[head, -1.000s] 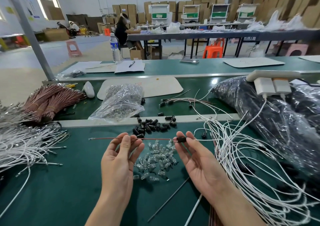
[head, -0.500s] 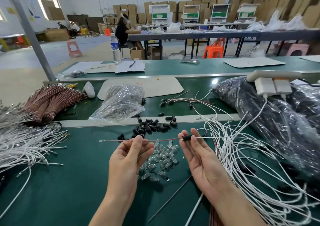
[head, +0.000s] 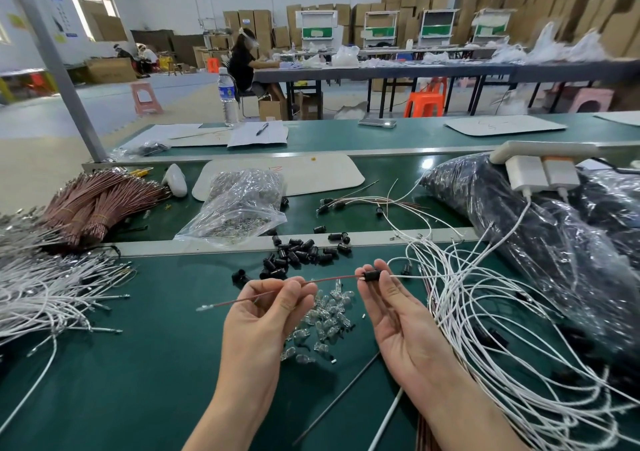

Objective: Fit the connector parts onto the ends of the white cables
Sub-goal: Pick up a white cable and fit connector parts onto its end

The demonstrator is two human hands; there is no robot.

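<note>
Two hands hover over the green bench (head: pixel 138 381), which fills most of what I see. Biggest item on it is a black plastic-wrapped sack (head: pixel 554 260) at far R, w/ a loose tangle of white cables (head: pixel 485 315) spilling just beside it. A white-cable sheaf (head: pixel 41 288) lies at far L, w/ brown wire bundles (head: pixel 90 208) behind it. A clear poly bag (head: pixel 239 208) of small parts sits centre-back.

L hand (head: pixel 263 315) is palm-up, thumb and fingertips pinching a thin brown wire (head: pixel 332 279). R hand (head: pixel 398 315) is also palm-up, thumb and fingertips nipping a black connector sleeve (head: pixel 371 275).

Loose black connector parts (head: pixel 298 255) lie just beyond the hands. A heap of small clear parts (head: pixel 325 315) lies btwn and below them.

The brown wire runs from its metal tip, left of the L hand, into the sleeve's L end. A single white cable (head: pixel 408 276) leaves the sleeve's R end toward the tangle. I can't tell whether either end is fully seated.
</note>
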